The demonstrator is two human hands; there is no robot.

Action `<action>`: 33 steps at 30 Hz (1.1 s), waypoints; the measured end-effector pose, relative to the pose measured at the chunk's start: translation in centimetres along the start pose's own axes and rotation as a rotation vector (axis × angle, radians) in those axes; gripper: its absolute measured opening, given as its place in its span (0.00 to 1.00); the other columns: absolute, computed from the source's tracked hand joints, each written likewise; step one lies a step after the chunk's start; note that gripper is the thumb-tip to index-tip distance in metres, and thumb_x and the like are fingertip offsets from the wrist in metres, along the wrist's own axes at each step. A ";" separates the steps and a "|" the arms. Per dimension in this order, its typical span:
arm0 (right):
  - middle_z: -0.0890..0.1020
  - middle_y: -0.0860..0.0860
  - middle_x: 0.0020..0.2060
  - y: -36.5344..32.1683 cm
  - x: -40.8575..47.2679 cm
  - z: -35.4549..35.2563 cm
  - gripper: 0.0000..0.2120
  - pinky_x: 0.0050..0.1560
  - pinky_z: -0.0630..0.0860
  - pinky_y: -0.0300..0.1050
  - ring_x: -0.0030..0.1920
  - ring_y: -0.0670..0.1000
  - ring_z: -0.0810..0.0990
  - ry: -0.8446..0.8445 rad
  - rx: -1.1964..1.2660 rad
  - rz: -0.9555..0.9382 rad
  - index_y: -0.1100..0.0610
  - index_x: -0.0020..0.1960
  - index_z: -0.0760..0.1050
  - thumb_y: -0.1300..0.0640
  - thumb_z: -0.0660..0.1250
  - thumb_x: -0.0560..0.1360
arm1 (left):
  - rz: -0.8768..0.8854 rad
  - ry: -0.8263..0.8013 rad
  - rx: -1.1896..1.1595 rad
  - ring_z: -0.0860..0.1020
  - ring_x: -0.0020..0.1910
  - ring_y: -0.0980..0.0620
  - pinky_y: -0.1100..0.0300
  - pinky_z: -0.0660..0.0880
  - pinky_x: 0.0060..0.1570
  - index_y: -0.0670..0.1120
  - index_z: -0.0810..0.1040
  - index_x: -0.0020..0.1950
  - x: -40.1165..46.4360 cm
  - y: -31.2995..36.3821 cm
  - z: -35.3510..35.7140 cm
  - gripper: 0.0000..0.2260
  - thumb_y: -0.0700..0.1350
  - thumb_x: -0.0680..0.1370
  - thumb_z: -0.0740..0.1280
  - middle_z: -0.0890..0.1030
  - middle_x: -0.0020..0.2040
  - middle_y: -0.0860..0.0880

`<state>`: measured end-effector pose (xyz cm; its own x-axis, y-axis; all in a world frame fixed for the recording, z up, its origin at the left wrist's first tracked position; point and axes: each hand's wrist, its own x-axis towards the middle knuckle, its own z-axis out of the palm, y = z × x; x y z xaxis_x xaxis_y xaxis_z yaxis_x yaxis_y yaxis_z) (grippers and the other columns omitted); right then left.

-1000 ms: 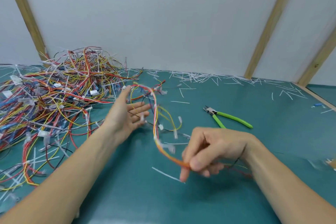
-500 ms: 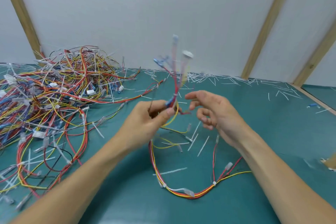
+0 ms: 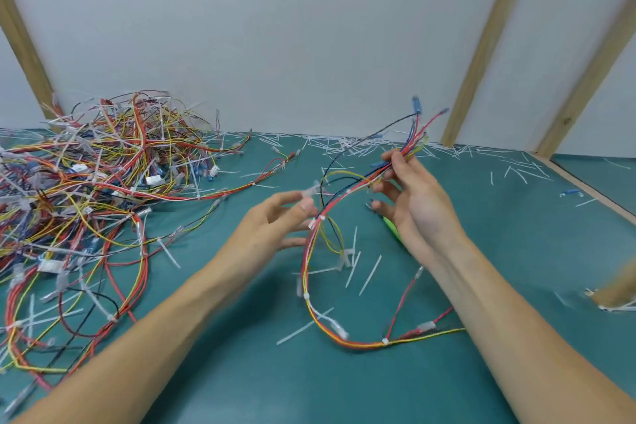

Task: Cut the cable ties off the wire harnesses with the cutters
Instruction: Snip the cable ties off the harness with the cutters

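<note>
right hand (image 3: 418, 196) pinches harness (image 3: 311, 280), ends pointing up-right.

Your green table mat (image 3: 241, 372) looks matt and smooth. On it the harness wires (image 3: 311, 251) wear glossy plastic insulation; behind it stand raw wooden battens (image 3: 481, 45) on a matt white wall (image 3: 275, 27).

Harness (image 3: 311, 272) has swapped hands: 0.5 s ago the left hand (image 3: 275, 227) pinched the bundle w/ its ends sticking up mid-frame; now the right hand (image 3: 411, 193) pinches it, ends fanning toward upper right. Left hand's let go, fingers loosely spread just left of the wires. Loop's lower part lies further right on the worktop (image 3: 241, 372). Cutters (image 3: 392, 229), in plain sight 1 s ago, now mostly hidden behind the right hand.
</note>
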<state>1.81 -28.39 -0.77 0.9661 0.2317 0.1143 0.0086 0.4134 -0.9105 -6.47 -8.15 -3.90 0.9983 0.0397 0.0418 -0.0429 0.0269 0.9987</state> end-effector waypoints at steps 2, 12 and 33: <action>0.76 0.45 0.34 0.1 0.4 -0.3 0.06 0.34 0.78 0.41 0.35 0.45 0.78 0.039 0.059 -0.008 0.52 0.51 0.77 0.55 0.62 0.84 | -0.043 -0.165 -0.004 0.85 0.53 0.48 0.61 0.81 0.46 0.47 0.80 0.63 -0.4 -0.3 0.2 0.19 0.54 0.76 0.70 0.85 0.57 0.46; 0.78 0.51 0.33 1.7 0.3 -0.1 0.17 0.31 0.74 0.41 0.30 0.48 0.75 0.223 -0.204 -0.016 0.57 0.65 0.75 0.58 0.74 0.78 | 0.137 -0.155 0.133 0.73 0.32 0.49 0.62 0.72 0.31 0.53 0.80 0.65 -0.5 -1.0 1.1 0.15 0.40 0.81 0.66 0.80 0.38 0.47; 0.83 0.50 0.36 -2.6 3.9 -3.3 0.17 0.28 0.79 0.42 0.27 0.48 0.80 0.559 0.066 -0.229 0.51 0.67 0.72 0.66 0.62 0.82 | -0.106 -0.778 -0.265 0.79 0.61 0.43 0.48 0.74 0.63 0.43 0.68 0.76 -1.0 -0.6 0.9 0.25 0.47 0.80 0.69 0.79 0.61 0.40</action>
<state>6.40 -31.49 0.74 0.9308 -0.3602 0.0619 0.2334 0.4556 -0.8590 -7.41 -9.11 -4.51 0.7350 -0.6760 0.0525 0.1429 0.2301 0.9626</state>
